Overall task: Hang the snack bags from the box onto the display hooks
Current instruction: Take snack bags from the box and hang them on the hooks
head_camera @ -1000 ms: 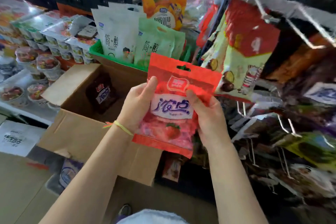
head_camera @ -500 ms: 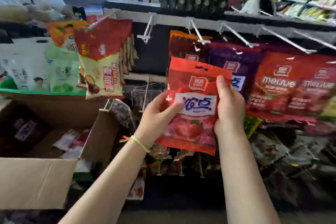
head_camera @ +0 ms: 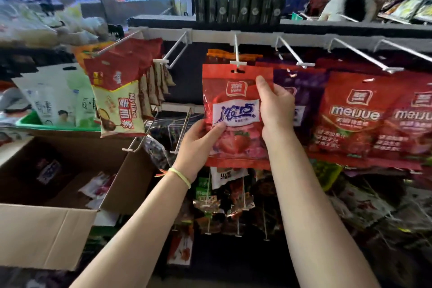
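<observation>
The cardboard box (head_camera: 58, 196) stood open to the lower left of the red strawberry snack bag (head_camera: 236, 117), its near flap folded outward, with a few packets lying loose inside. Above the box and left of that bag hung a row of red-and-cream bags (head_camera: 119, 98) on a white hook. Between that row and the strawberry bag a bare white hook (head_camera: 174, 50) jutted out with open room below it.

The left hand (head_camera: 198, 145) pinched the strawberry bag at its lower left edge, thumb across the front, a yellow band (head_camera: 181, 176) on the wrist. The bag was upright, its top slot right at the tip of the centre hook (head_camera: 237, 54); whether the tip had entered the slot could not be told. The right hand (head_camera: 274, 105) gripped the bag's right edge, thumb pressed on the front near the top.

Right of the bag hung a purple bag (head_camera: 301, 91), then red meijue bags (head_camera: 350, 119), their edges overlapping, under more white hooks.
</observation>
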